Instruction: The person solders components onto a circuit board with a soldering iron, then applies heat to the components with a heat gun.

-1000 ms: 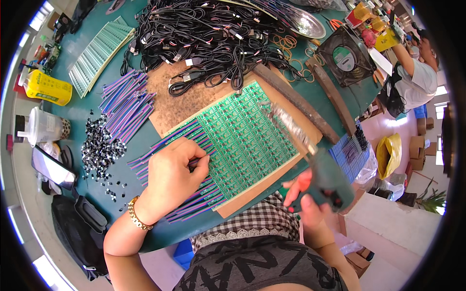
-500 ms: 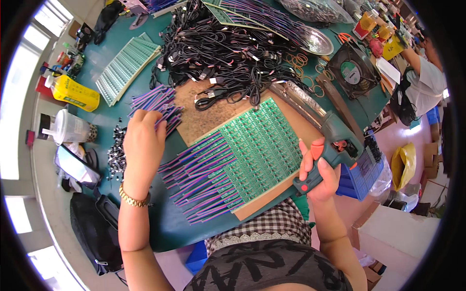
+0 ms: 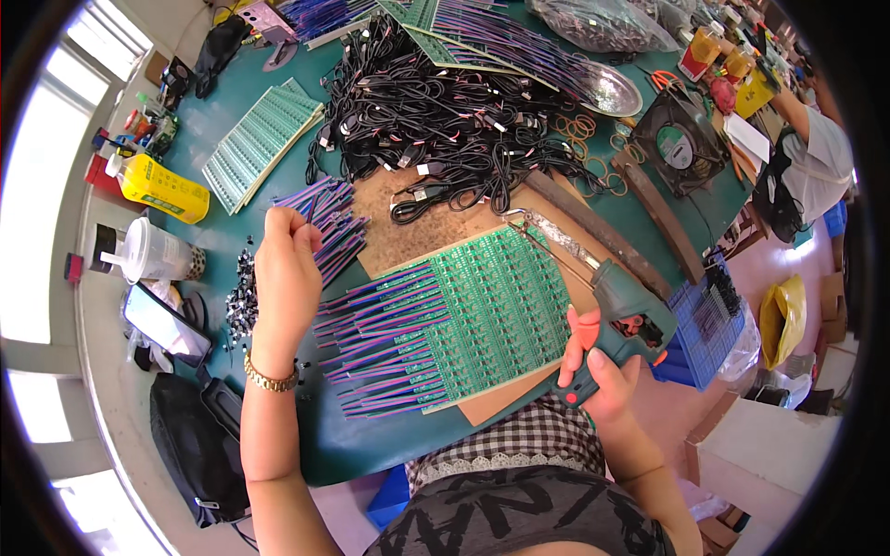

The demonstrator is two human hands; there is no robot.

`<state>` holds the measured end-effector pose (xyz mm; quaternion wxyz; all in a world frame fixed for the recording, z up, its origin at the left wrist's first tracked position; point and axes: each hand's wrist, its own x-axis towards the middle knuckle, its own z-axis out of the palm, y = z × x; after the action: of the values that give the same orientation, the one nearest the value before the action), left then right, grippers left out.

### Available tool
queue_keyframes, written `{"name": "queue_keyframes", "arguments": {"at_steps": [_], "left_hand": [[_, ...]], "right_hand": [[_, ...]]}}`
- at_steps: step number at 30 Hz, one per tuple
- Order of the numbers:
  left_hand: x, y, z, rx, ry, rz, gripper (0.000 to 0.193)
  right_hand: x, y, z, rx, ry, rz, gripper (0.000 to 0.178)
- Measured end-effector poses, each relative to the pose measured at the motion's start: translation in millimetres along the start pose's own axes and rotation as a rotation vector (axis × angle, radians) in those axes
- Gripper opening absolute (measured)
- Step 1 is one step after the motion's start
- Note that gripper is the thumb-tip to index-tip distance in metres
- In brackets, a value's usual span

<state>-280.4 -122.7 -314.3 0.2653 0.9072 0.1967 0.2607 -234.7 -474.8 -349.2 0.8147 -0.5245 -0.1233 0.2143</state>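
Note:
My right hand grips a green soldering gun with a red trigger. Its thin metal nose points over the far right part of a green circuit board panel; I cannot tell whether it touches. Blue, purple and pink wires stick out leftward from the panel's left half. My left hand is closed in a pinch at the left edge of a loose bundle of similar wires. What those fingers hold is hidden. A cardboard sheet lies under the panel.
Black cables are heaped beyond the panel. Two metal bars lie to the right, near a black fan. More panels, a yellow bottle, a lidded cup and a phone are on the left. A co-worker's sleeve shows far right.
The soldering gun has swung off the metal bar, and its nose now hangs over the panel's far edge. My left hand stays by the loose wires, its fingers pinched tighter. The view has shifted slightly.

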Motion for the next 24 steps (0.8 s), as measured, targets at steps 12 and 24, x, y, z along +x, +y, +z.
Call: {"name": "queue_keyframes", "arguments": {"at_steps": [12, 24], "left_hand": [[-28.5, 68.1, -15.0, -0.206, -0.117, 0.134, 0.007], [-74.4, 75.2, 18.2, -0.237, -0.375, 0.054, 0.010]], "right_hand": [[15.3, -8.3, -21.4, 0.044, 0.024, -0.038, 0.036], [-44.6, -2.7, -23.3, -0.102, -0.123, -0.016, 0.042]]}}
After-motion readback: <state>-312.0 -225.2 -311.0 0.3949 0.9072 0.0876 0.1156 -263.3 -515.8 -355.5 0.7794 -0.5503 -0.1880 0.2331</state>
